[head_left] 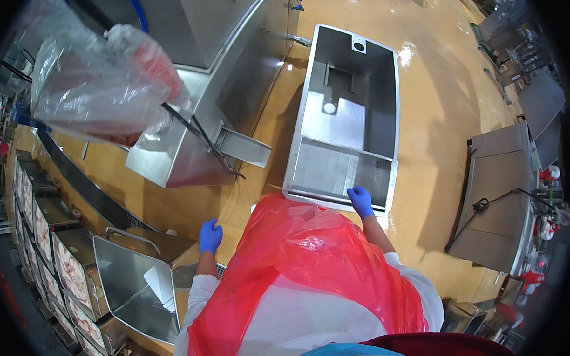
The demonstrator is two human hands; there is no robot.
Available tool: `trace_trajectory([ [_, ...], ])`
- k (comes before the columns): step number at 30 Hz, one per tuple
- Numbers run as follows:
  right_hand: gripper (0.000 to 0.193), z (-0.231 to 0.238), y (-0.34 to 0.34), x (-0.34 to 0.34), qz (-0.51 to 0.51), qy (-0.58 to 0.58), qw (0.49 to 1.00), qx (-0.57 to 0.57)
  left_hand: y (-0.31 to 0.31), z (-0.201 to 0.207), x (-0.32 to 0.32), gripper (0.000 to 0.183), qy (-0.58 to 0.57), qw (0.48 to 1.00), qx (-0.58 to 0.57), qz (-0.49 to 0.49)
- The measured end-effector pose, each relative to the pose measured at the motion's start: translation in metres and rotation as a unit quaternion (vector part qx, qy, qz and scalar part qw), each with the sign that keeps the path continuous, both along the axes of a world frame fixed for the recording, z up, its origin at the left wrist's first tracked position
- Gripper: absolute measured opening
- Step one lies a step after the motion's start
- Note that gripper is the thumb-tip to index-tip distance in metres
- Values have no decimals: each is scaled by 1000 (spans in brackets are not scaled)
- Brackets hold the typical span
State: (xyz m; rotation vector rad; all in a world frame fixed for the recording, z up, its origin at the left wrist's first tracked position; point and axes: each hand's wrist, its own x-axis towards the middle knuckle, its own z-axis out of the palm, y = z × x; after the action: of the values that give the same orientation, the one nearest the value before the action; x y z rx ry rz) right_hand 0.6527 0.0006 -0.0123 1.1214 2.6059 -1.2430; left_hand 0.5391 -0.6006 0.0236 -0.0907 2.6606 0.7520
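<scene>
My left hand (210,236), in a blue glove, is out at my left side with its fingers curled in. Nothing shows in it. It is nearest to a steel bin cart (137,283) on the lower left. My right hand (361,201), gloved in blue too, is over the near rim of a long steel tub (393,109). Its fingers are bent together, and I see nothing held. Whether it touches the rim, I cannot tell. A divider (347,148) crosses the tub, whose near section has a shiny sloping surface. A red plastic apron (306,231) covers my front.
To the left stands a large steel machine (246,90) with a chute (245,148) and clear plastic wrapping (96,84). Several steel bins of pale meat (76,276) line the far left. A steel cabinet (497,200) with a cable stands right, on a wet tan floor (436,63).
</scene>
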Motion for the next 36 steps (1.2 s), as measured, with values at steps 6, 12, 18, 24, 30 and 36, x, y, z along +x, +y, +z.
trace_trajectory([
  [6, 39, 37, -49, 10, 43, -3, 999, 8, -119, -143, 109, 33, -130, 883, -244, -379],
  [12, 40, 46, -78, 46, 88, -115, 989, 14, -136, -153, 139, 27, -96, 883, -188, -420],
  [18, 49, 22, -61, 89, 74, -236, 969, -9, -93, -140, 22, 15, 3, 935, -140, -326],
  [24, 48, 6, -26, 78, 63, -230, 971, -19, 22, -29, -79, 35, -110, 991, 55, -54],
  [30, 40, 9, 16, 0, 114, -103, 988, 7, 130, 51, -169, 20, 71, 968, 146, -190],
  [36, 31, 32, 54, -136, 220, 3, 975, 40, 267, 157, -253, 18, 164, 944, 123, -260],
])
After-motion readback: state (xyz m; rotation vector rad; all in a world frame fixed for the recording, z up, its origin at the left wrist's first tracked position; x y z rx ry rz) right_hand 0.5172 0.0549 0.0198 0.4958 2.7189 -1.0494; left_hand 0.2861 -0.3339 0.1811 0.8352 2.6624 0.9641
